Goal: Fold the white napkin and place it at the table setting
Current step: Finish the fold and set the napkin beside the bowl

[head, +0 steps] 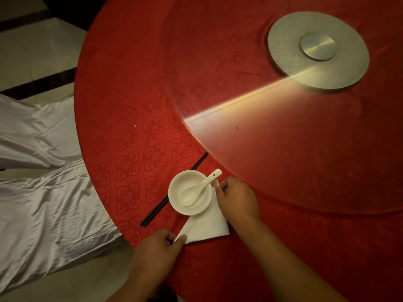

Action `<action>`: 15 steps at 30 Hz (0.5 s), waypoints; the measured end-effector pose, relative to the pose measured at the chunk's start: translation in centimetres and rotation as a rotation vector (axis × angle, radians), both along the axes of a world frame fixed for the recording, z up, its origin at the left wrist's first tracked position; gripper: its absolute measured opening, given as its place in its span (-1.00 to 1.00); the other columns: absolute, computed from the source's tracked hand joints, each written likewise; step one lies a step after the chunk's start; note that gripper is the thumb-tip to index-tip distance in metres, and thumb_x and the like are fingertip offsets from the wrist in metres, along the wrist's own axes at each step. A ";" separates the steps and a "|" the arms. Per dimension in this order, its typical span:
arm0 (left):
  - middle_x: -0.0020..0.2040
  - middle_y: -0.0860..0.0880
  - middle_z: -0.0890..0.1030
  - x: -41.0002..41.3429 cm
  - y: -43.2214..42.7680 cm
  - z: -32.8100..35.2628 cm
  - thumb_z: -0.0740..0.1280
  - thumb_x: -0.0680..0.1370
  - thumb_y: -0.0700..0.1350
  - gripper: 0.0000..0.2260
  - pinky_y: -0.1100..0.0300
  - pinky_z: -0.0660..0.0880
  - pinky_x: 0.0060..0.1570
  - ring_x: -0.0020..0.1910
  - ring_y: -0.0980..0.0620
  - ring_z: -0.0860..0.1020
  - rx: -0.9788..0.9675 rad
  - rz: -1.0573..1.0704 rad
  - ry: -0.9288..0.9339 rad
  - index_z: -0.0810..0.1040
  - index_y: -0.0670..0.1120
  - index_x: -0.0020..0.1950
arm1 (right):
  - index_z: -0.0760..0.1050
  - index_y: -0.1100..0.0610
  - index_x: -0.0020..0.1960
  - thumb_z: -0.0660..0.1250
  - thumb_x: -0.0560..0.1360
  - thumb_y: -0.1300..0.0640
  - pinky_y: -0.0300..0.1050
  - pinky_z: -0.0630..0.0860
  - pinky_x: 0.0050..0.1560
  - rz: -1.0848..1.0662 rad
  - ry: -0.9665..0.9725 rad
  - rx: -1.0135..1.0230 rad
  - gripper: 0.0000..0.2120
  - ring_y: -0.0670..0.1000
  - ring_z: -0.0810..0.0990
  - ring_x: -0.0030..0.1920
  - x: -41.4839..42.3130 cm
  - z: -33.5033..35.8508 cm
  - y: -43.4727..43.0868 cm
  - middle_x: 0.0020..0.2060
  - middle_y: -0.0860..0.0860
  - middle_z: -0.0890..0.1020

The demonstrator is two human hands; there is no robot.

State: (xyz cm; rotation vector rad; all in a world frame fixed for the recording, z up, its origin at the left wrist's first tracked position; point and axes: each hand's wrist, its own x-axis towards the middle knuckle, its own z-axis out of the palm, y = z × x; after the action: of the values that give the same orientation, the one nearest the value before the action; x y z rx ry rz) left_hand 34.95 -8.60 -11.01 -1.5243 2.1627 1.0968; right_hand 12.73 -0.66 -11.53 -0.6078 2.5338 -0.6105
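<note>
A white napkin [206, 225], folded into a triangle, lies on the red tablecloth [130, 138] just right of a white bowl [174, 188]. A white spoon [196, 188] rests in the bowl. My left hand [159, 247] pinches the napkin's near corner at the table edge. My right hand [236, 198] pinches its far tip beside the bowl's rim. Part of the napkin is hidden under my right hand and the bowl.
Black chopsticks [174, 190] lie diagonally, left of and partly under the bowl. A glass turntable [283, 149] with a silver hub [318, 50] covers the table's middle. Chairs draped in shiny white fabric [43, 192] stand to the left, close to the table edge.
</note>
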 end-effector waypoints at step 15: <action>-0.40 0.09 0.58 0.1 -0.1 -0.4 0.27 0.46 0.39 -0.65 0.19 0.47 -0.43 -0.42 0.20 0.53 -0.184 -0.225 0.026 0.39 0.14 -0.22 | 0.45 0.02 -0.13 0.26 0.61 -0.13 -0.03 0.46 -0.29 0.016 0.020 -0.040 -0.74 0.02 0.57 -0.26 0.7 -0.3 0.5 -0.26 -0.09 0.60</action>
State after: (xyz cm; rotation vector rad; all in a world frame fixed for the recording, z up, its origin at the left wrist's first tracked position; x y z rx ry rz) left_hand 35.09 -8.74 -11.38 -1.3011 2.4401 0.8703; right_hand 13.46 -0.16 -11.87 -0.6507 2.5386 -0.6535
